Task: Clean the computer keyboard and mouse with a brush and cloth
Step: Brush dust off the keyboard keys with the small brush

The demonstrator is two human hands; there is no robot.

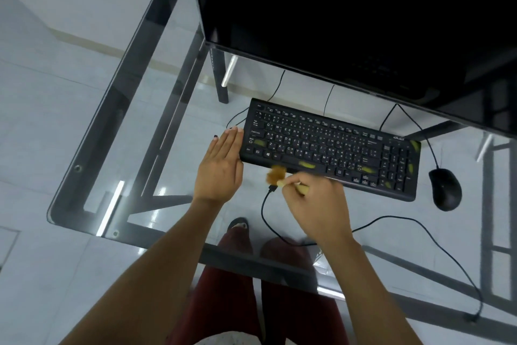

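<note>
At the bottom of the frame two bare forearms reach up over dark red trousers seen through the glass table [92, 171]. The right hand [316, 204], at centre, has its fingers curled round the pale handle of a small brush [277, 175], whose blurred brown bristles sit at the near edge of the black keyboard [330, 148], just below the space bar. The left hand [221, 168], left of centre, lies flat with straight fingers together, its fingertips against the keyboard's left end. Yellowish smears dot several keys. A black cable [265, 213] loops from beside the brush toward the lower right. The black mouse [444, 189] sits just right of the keyboard. A dark monitor [349, 14] fills the upper right.
</note>
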